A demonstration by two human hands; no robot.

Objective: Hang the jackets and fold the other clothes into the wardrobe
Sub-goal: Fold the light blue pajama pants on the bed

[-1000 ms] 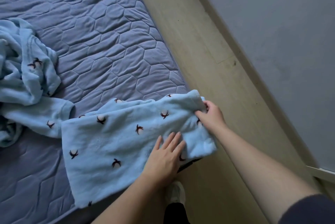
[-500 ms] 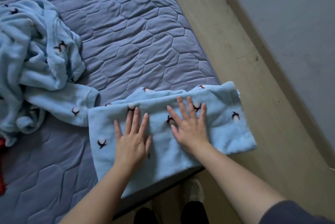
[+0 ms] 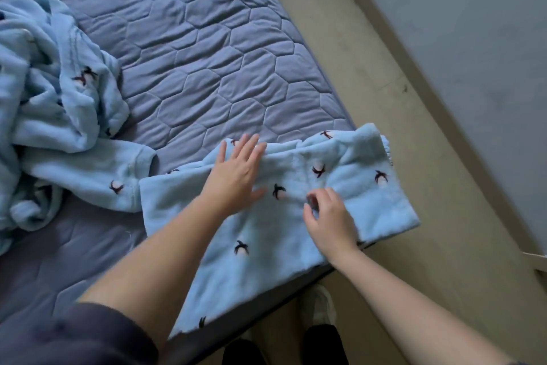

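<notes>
Light blue fleece trousers (image 3: pixel 364 196) with small dark bird prints lie folded flat at the corner of the bed, one end hanging over the edge. My left hand (image 3: pixel 236 175) presses flat on their upper edge, fingers straight. My right hand (image 3: pixel 328 216) rests on the middle of the trousers with its fingers curled, pinching at the fabric. A matching light blue fleece top (image 3: pixel 59 116) lies crumpled on the bed to the left, one sleeve reaching toward the trousers.
The bed has a purple-grey quilted cover (image 3: pixel 207 54). Beige floor (image 3: pixel 370 68) runs along the bed's right side, then a grey wall (image 3: pixel 473 24). My feet stand at the bed's near edge.
Both hands lay flat on the trousers half a second ago. My left hand has slid up to the far edge, and my right hand has curled its fingers on the fabric.
</notes>
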